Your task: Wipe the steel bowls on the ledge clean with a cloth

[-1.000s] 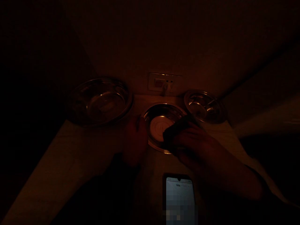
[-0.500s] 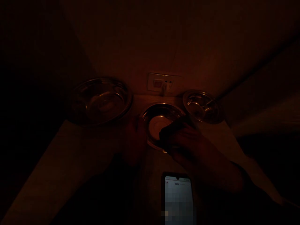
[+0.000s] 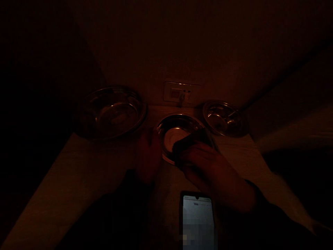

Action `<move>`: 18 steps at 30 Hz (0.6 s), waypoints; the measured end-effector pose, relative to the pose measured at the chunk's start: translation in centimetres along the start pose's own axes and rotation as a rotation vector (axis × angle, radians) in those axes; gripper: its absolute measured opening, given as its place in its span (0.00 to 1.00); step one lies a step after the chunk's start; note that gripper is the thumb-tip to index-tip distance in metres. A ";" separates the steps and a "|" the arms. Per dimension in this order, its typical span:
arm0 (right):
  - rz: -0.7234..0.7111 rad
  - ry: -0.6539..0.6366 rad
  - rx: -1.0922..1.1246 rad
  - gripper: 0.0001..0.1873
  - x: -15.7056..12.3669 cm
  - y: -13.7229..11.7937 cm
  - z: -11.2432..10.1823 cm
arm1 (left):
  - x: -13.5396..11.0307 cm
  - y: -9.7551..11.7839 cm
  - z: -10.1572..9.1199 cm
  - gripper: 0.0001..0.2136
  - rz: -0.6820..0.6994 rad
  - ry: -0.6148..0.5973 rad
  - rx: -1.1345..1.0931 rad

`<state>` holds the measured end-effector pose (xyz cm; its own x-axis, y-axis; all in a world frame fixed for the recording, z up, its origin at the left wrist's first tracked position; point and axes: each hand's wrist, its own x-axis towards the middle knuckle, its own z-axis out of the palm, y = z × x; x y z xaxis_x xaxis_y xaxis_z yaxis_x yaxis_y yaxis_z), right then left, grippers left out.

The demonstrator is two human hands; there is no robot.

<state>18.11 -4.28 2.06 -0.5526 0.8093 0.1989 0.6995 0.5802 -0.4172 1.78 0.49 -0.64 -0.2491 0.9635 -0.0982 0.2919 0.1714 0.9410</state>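
The fingers (image 3: 199, 154) of the right hand (image 3: 213, 170) are closed around a dark, bunched cloth (image 3: 191, 139), as I watch from my end. Since the last view, hand and cloth have slid a little left over the round, shiny metal dish (image 3: 170, 137), so more of its floor is covered and, I judge, the cloth is now working nearer the middle. The left hand (image 3: 148, 156) stays beside the left rim, seemingly touching it; in this gloom I cannot tell whether its fingers grip. The dish itself sits between both hands and has hardly moved.

Nearest me, a black-edged phone with a lit, pale screen (image 3: 199, 215) lies on the pale wood-grain table (image 3: 67, 173). Beyond the dish, a large, round steel bowl (image 3: 114, 116) stands left and a smaller, round steel plate (image 3: 217, 119) right. Behind, a rectangular socket panel (image 3: 175, 93) is set in the dim, reddish-brown wall (image 3: 156, 45).
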 end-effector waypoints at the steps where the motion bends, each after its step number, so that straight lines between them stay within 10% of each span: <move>1: -0.014 0.011 -0.007 0.07 0.0 -0.2 0.4 | 0.0 0.0 0.0 0.14 0.006 -0.005 0.003; 18: -0.049 -0.050 -0.038 0.08 -0.4 0.2 -0.2 | 0.1 0.0 -0.3 0.15 0.006 -0.023 0.003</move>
<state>18.53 -4.46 2.15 -0.6079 0.7750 0.1728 0.6875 0.6227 -0.3737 1.52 0.52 -0.55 -0.2260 0.9689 -0.1006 0.2961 0.1667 0.9405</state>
